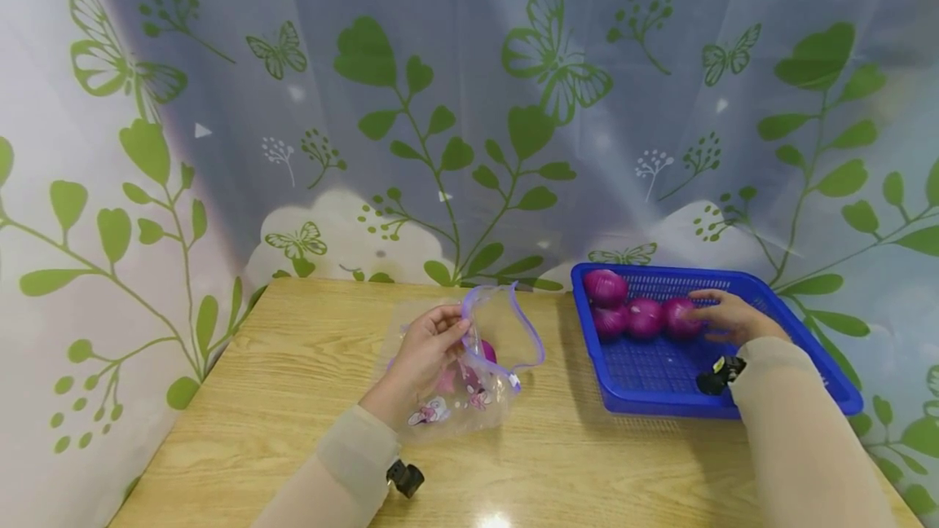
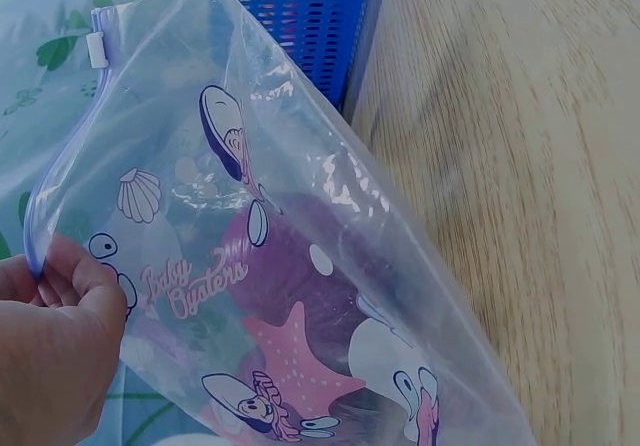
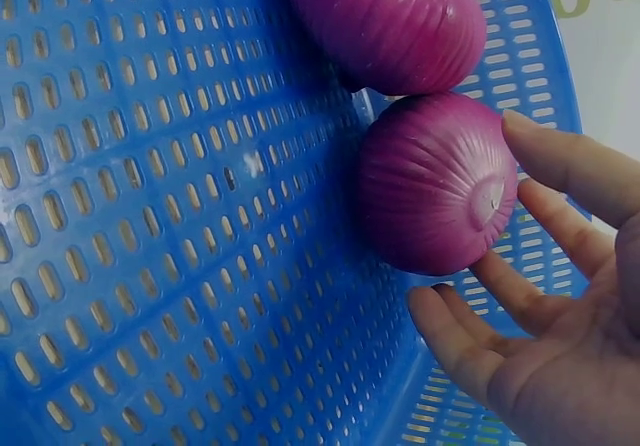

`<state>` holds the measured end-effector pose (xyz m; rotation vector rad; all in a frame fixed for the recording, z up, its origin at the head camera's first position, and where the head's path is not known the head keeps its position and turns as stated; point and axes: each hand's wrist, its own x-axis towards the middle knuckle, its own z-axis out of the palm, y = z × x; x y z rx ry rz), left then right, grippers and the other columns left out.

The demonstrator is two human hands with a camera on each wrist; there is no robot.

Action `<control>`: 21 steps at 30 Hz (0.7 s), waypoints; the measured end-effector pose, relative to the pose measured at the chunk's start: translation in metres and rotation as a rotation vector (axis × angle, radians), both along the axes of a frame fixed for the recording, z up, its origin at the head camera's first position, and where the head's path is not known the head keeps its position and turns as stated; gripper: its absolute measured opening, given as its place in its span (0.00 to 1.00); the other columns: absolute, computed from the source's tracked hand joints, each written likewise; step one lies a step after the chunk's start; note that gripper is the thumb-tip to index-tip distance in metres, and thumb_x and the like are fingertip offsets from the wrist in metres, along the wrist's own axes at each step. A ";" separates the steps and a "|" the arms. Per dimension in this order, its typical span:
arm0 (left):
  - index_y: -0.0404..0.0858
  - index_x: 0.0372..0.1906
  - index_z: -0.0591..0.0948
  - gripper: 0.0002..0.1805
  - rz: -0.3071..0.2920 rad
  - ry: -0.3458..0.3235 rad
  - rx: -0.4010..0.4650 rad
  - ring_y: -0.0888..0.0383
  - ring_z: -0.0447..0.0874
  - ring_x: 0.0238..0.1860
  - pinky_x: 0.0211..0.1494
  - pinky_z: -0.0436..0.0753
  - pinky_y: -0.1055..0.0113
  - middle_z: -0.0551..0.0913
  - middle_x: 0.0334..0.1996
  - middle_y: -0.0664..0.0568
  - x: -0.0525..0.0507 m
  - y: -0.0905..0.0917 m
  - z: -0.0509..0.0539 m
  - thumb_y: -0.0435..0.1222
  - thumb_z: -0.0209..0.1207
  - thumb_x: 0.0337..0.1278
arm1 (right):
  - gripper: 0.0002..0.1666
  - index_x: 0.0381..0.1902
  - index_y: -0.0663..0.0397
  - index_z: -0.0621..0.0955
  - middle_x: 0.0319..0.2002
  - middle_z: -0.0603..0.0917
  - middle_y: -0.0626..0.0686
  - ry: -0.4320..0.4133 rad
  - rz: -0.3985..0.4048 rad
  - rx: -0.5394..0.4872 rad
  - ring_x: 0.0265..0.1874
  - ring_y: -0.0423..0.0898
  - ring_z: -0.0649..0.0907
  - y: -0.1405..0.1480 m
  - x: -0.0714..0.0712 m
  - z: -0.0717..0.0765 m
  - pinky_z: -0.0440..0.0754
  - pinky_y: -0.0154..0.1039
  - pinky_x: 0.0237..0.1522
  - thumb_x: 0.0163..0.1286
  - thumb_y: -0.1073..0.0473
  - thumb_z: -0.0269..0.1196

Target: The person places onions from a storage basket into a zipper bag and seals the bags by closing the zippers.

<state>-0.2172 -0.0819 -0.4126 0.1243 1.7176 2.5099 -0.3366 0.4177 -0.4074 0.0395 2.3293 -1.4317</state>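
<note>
My left hand [image 1: 425, 349] pinches the purple-edged rim of a clear plastic zip bag [image 1: 490, 412], whose mouth gapes toward the basket. Cartoon oysters and a pink starfish are printed on the bag's side, and a purple-red onion [image 2: 290, 256] shows through the plastic. Over the blue basket [image 1: 660, 407], my right hand [image 1: 737, 320] reaches in at the rightmost red onion [image 1: 681, 319]. In the right wrist view the thumb and spread fingers [image 3: 450, 341] stand around that onion's end, not closed on it; whether a fingertip touches it is hard to tell.
Several red onions [image 1: 606, 288] cluster at the basket's left and back. A white slider [image 2: 97, 50] sits on the bag's zip edge. Both stand on a wooden table [image 1: 293, 398]. A leaf-and-butterfly curtain [image 1: 469, 104] hangs behind the table.
</note>
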 end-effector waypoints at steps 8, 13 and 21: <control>0.30 0.54 0.75 0.11 -0.004 -0.002 -0.009 0.60 0.77 0.36 0.40 0.78 0.73 0.78 0.36 0.54 0.000 -0.001 -0.003 0.26 0.55 0.70 | 0.50 0.76 0.68 0.44 0.73 0.43 0.78 -0.023 0.014 -0.001 0.70 0.78 0.54 -0.001 -0.004 -0.004 0.66 0.64 0.67 0.71 0.61 0.62; 0.30 0.53 0.75 0.11 -0.002 -0.007 -0.015 0.60 0.76 0.37 0.41 0.78 0.73 0.78 0.37 0.54 0.001 -0.002 -0.003 0.26 0.55 0.69 | 0.52 0.76 0.66 0.41 0.73 0.40 0.79 -0.035 0.050 -0.033 0.71 0.76 0.54 -0.003 -0.007 -0.007 0.64 0.67 0.67 0.69 0.64 0.62; 0.30 0.53 0.75 0.11 -0.003 -0.014 -0.009 0.60 0.77 0.37 0.41 0.78 0.73 0.78 0.37 0.54 0.002 -0.001 0.000 0.25 0.55 0.69 | 0.54 0.76 0.67 0.40 0.71 0.38 0.82 -0.043 0.092 -0.028 0.71 0.76 0.49 -0.005 -0.007 -0.007 0.59 0.71 0.67 0.69 0.65 0.63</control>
